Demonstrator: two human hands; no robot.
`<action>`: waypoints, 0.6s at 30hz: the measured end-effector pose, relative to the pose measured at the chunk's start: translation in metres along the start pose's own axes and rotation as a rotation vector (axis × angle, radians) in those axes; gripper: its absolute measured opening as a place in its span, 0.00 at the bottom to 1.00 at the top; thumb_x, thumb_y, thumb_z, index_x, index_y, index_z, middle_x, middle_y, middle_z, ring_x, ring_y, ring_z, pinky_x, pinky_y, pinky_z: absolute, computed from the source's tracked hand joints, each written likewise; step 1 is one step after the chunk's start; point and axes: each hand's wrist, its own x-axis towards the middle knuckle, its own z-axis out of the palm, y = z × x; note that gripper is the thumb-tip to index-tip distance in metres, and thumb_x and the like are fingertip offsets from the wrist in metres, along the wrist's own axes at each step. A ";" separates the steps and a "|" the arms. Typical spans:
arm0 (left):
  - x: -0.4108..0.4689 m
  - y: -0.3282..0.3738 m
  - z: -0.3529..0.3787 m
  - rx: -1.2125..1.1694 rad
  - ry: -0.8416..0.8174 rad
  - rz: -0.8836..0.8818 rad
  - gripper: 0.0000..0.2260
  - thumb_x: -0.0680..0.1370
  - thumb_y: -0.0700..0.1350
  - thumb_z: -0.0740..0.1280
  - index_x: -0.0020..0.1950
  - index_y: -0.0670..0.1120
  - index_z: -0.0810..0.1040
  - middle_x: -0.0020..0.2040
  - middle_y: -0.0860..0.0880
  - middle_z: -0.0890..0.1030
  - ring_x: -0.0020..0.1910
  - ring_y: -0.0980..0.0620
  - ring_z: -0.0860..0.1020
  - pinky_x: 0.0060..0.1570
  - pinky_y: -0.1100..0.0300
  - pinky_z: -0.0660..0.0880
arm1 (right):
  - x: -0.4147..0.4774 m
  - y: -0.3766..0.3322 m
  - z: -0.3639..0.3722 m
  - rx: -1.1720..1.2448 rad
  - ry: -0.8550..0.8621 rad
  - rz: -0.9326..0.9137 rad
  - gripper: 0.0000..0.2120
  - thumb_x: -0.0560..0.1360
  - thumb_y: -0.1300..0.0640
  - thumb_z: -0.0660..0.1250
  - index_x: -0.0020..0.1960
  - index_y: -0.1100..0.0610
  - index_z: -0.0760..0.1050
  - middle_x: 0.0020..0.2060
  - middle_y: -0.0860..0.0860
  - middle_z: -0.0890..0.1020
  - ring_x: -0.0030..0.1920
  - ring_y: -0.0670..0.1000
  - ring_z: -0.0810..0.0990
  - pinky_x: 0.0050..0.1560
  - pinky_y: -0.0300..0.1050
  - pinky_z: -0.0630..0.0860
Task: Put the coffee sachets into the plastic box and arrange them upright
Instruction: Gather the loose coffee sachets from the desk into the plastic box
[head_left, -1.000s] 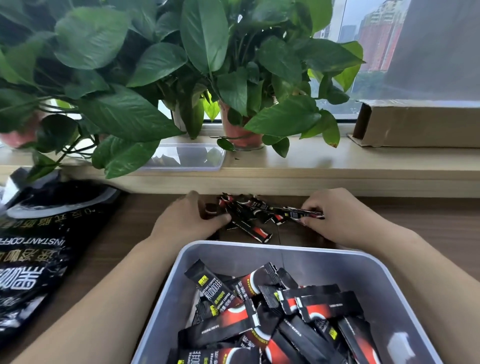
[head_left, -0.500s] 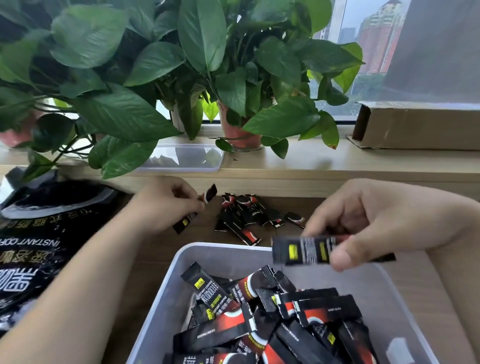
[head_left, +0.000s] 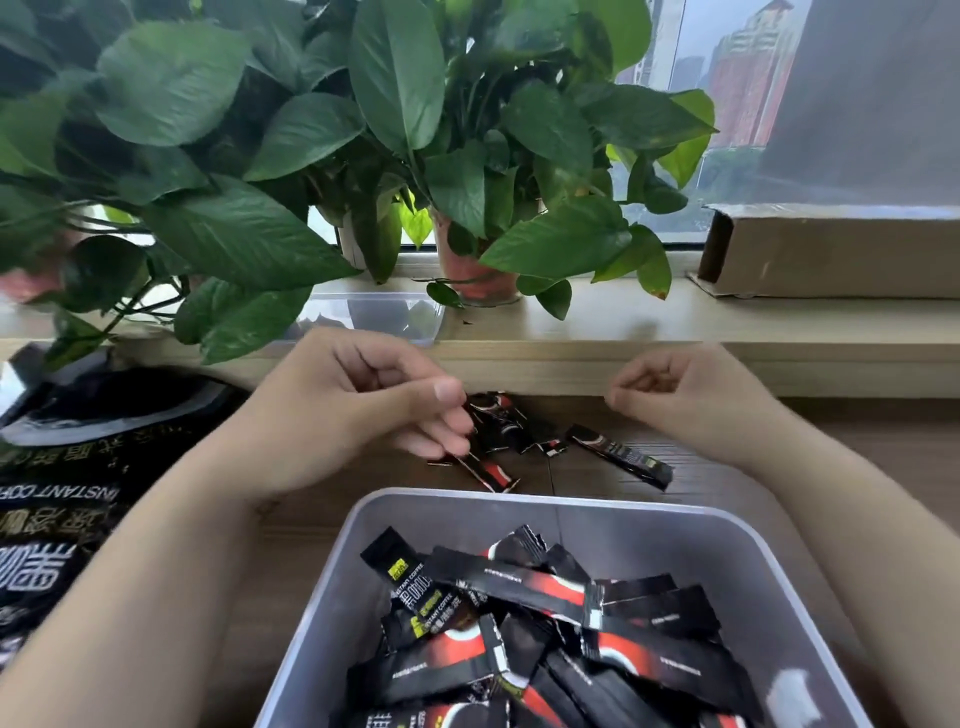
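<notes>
Head view: plastic box (head_left: 649, 535) sits at 6 o'clock on the surface (head_left: 893, 421). Boxed sachets (head_left: 519, 587) lie flat & crisscrossed, none upright. Loose sachets (head_left: 618, 457) lie at 12 o'clock of the box, just below the sill (head_left: 623, 358). Left grip (head_left: 363, 415) is curled w/ fingertips over that cluster; I can't tell if it's pinching one. Right grip (head_left: 691, 395) is curled at 1 o'clock, nothing visible in it. Risk, imo: dropping more on the jumble buries the lower ones, so standing them up means digging & prob. spilling over the rim.
</notes>
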 end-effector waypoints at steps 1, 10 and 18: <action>0.007 -0.006 -0.002 0.042 0.053 0.015 0.04 0.72 0.39 0.71 0.41 0.39 0.84 0.39 0.40 0.86 0.36 0.48 0.85 0.37 0.62 0.82 | 0.002 0.007 0.005 -0.138 -0.010 -0.009 0.06 0.69 0.51 0.77 0.44 0.52 0.84 0.36 0.46 0.84 0.35 0.44 0.79 0.41 0.39 0.73; 0.079 -0.073 -0.006 0.914 -0.339 -0.142 0.30 0.72 0.53 0.76 0.72 0.58 0.72 0.67 0.58 0.73 0.58 0.62 0.71 0.54 0.76 0.64 | 0.002 0.022 0.027 -0.413 -0.121 -0.087 0.09 0.70 0.44 0.75 0.43 0.47 0.81 0.37 0.42 0.79 0.37 0.39 0.75 0.35 0.29 0.66; 0.087 -0.098 -0.021 0.815 -0.273 -0.023 0.13 0.70 0.49 0.79 0.53 0.58 0.84 0.48 0.56 0.79 0.41 0.63 0.74 0.41 0.72 0.67 | 0.012 0.023 0.040 -0.328 0.189 -0.139 0.09 0.76 0.53 0.68 0.39 0.53 0.83 0.33 0.47 0.82 0.38 0.50 0.79 0.39 0.45 0.72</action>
